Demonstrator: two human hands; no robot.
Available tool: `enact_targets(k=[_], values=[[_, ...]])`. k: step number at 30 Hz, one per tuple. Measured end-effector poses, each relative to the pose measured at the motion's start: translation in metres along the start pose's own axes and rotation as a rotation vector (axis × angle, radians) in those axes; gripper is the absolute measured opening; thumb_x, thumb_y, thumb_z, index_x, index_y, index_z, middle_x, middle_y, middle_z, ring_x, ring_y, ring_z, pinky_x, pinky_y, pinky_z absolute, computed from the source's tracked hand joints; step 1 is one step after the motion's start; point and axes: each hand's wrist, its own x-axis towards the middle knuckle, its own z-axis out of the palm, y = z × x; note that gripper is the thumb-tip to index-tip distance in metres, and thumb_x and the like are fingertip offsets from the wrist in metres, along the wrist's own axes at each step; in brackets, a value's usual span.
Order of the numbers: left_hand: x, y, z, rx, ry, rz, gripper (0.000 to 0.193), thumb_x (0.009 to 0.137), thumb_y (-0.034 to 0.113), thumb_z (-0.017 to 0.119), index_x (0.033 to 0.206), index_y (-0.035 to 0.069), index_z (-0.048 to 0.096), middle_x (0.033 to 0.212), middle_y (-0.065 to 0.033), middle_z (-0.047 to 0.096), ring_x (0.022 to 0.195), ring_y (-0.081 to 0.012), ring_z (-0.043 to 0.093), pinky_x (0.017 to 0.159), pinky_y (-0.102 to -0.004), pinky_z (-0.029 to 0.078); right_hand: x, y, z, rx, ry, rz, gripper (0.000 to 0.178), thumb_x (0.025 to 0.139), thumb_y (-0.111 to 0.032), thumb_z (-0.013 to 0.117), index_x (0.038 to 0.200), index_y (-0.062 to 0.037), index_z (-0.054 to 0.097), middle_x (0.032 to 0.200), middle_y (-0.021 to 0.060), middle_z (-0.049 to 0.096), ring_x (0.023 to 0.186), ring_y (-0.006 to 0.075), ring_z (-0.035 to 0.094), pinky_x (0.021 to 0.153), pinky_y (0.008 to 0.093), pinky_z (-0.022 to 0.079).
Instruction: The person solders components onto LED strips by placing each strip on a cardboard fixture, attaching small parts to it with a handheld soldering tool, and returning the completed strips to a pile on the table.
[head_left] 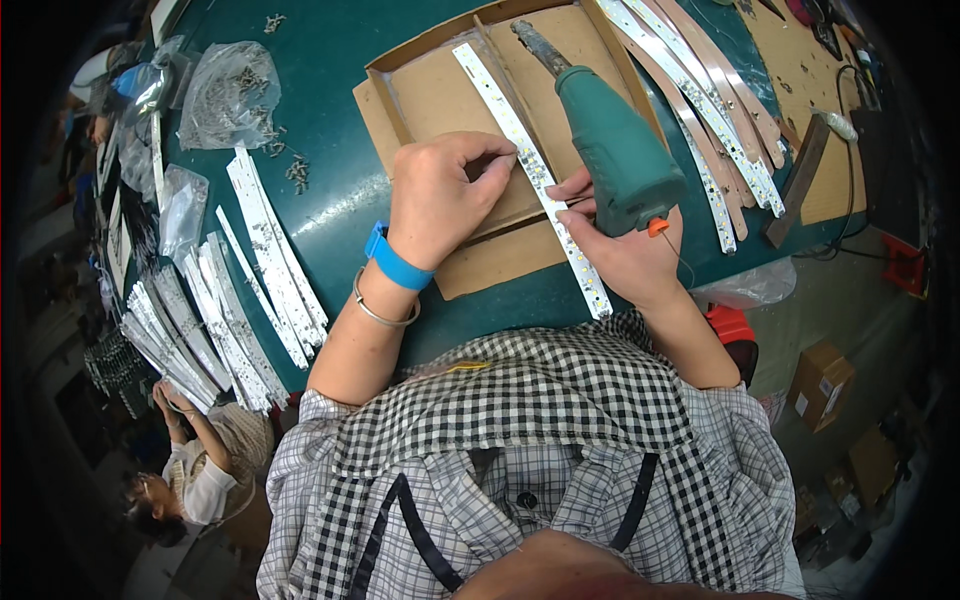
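A long white LED strip (528, 158) lies slantwise across a shallow cardboard box, its near end reaching past the box toward my body. At its left edge my left hand (440, 190) is closed, thumb and forefinger pinched together close to the strip; whatever is between the tips is too small to make out. My right hand (640, 262) grips the strip's right edge between thumb and fingers. A green power tool (620, 150) with a worn metal end and an orange part covers much of that hand; whether the palm also holds it is hidden.
The cardboard box (425, 95) has a divider. Stacks of white strips (270, 260) and a clear bag of small screws (235, 95) are at left, with loose screws (298, 172). More strips (700, 95) lie at right. A co-worker (205, 460) sits at lower left.
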Motion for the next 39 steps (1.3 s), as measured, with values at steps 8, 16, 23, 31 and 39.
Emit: enact_targets(k=[8, 16, 23, 31, 39], values=[[0.002, -0.005, 0.002, 0.04, -0.052, -0.005, 0.01, 0.08, 0.007, 0.07, 0.088, 0.001, 0.073, 0.075, -0.0102, 0.072, 0.065, -0.0143, 0.069, 0.061, -0.0245, 0.053, 0.0, 0.003, 0.0, -0.098, 0.018, 0.015, 0.056, 0.074, 0.001, 0.074, 0.122, 0.0027, 0.045, 0.103, 0.0114, 0.068, 0.092, 0.0174, 0.068, 0.08, 0.0283, 0.054], [0.002, -0.005, 0.003, 0.051, -0.075, 0.027, 0.012, 0.079, 0.006, 0.071, 0.089, 0.0, 0.073, 0.078, -0.0115, 0.072, 0.067, -0.0156, 0.07, 0.061, -0.0252, 0.053, 0.002, -0.003, 0.001, 0.059, -0.02, -0.002, 0.051, 0.077, 0.006, 0.069, 0.121, 0.0034, 0.044, 0.103, 0.0109, 0.068, 0.097, 0.0166, 0.068, 0.083, 0.0279, 0.054], [0.0, -0.001, -0.003, -0.019, -0.096, -0.061, 0.013, 0.077, 0.006, 0.074, 0.089, 0.0, 0.073, 0.079, -0.0115, 0.073, 0.067, -0.0153, 0.07, 0.061, -0.0254, 0.054, -0.004, 0.0, -0.006, 0.033, 0.004, -0.209, 0.044, 0.08, 0.013, 0.064, 0.121, 0.0062, 0.051, 0.093, 0.0114, 0.064, 0.086, 0.0201, 0.068, 0.073, 0.0276, 0.056], [-0.005, -0.003, -0.002, 0.196, 0.023, 0.138, 0.01, 0.076, 0.009, 0.075, 0.085, 0.007, 0.074, 0.077, -0.0082, 0.071, 0.064, -0.0209, 0.067, 0.06, -0.0285, 0.052, -0.03, -0.055, -0.058, 0.219, -0.028, 0.01, 0.055, 0.081, 0.001, 0.064, 0.128, 0.013, 0.04, 0.112, 0.0216, 0.054, 0.062, 0.0175, 0.058, 0.049, 0.0271, 0.049], [-0.008, -0.011, 0.002, 0.265, 0.098, 0.255, 0.007, 0.072, 0.009, 0.075, 0.078, 0.008, 0.073, 0.07, -0.0058, 0.068, 0.061, -0.0211, 0.061, 0.064, -0.032, 0.046, -0.047, -0.052, -0.078, 0.206, -0.108, 0.147, 0.049, 0.08, 0.008, 0.065, 0.125, 0.0112, 0.044, 0.112, 0.0221, 0.056, 0.066, 0.0164, 0.059, 0.051, 0.0251, 0.053]])
